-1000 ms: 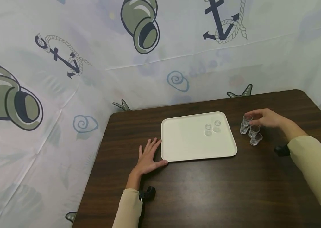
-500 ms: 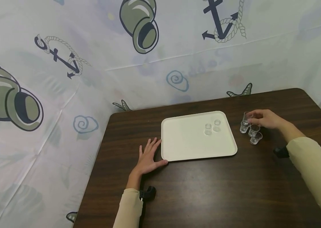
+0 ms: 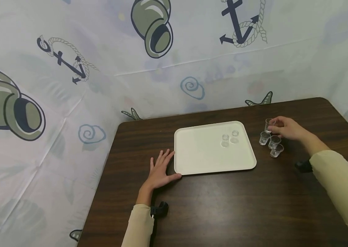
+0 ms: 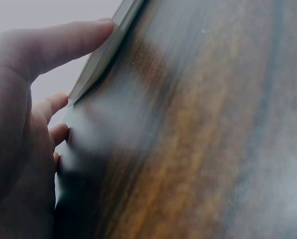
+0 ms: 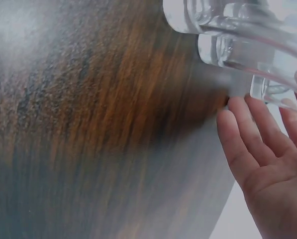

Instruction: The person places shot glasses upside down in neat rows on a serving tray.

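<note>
Thumb and index finger of my right hand pinch a small clear shot glass on the right side of the table. Just in front of it, a shot glass, another shot glass and a third glass stand close together. In the right wrist view, the other fingers of this hand lie beside the glasses, and the thumb is mostly cut off. With fingers spread, my left hand rests at the left front corner of a cream tray; its thumb touches the rim.
Toward the tray's right end stand one small clear glass and another beside it. The dark wooden table meets a printed cloth along its back edge. Each wrist wears a black camera.
My right hand has shifted the pinched glass slightly back, away from the glass it overlapped, so a small gap shows between them. The left hand and tray have stayed put.
</note>
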A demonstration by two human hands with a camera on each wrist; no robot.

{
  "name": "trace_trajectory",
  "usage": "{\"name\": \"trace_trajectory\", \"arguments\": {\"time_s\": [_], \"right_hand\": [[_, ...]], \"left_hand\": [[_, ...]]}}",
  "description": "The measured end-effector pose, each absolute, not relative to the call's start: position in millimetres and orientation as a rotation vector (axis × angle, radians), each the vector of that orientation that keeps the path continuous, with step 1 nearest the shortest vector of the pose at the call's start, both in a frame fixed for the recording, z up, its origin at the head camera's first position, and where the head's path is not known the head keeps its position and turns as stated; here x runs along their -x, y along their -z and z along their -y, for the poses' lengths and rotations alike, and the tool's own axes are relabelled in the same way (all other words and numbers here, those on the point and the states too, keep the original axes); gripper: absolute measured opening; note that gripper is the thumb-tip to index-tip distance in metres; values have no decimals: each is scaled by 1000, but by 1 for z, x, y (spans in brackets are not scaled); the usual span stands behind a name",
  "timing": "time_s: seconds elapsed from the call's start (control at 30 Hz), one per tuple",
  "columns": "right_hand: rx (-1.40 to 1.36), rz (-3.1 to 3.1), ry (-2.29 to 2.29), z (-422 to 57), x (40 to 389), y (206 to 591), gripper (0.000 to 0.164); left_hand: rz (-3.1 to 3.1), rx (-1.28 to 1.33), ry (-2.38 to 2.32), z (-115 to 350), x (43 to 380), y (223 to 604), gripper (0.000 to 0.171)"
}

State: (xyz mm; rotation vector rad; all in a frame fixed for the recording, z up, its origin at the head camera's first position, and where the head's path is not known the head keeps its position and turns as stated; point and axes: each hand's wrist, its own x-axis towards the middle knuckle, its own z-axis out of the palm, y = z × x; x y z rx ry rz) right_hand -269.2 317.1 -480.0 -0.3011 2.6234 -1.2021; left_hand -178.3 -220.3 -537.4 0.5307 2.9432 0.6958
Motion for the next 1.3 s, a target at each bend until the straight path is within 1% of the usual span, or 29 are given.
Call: {"name": "trace_trajectory", "arguments": {"time_s": [0.43,0.67,0.8,0.9,1.13,1.3], "right_hand": [[141,-2677,1435,-308,269,469,56],[64,-2857,1421,-297,266,456,60],[67,-2947,1418,-285,264,446,60],[120,-2973,1424,-273,264,438,59],[339,-3056,1318,-243,265,423,47],[573,-3132,1184,-221,262,417,38]], "left_hand": [[-2940,-531,-681,222,179,535,97],[-2945,-539,-663,222,180,536,97],[-2944,-536,-662,223,180,536,97],[-2943,-530,-665,223,180,535,97],[-2944,-528,-670,226,179,536,96],[-2940,-532,-680,225,179,537,96]]}}
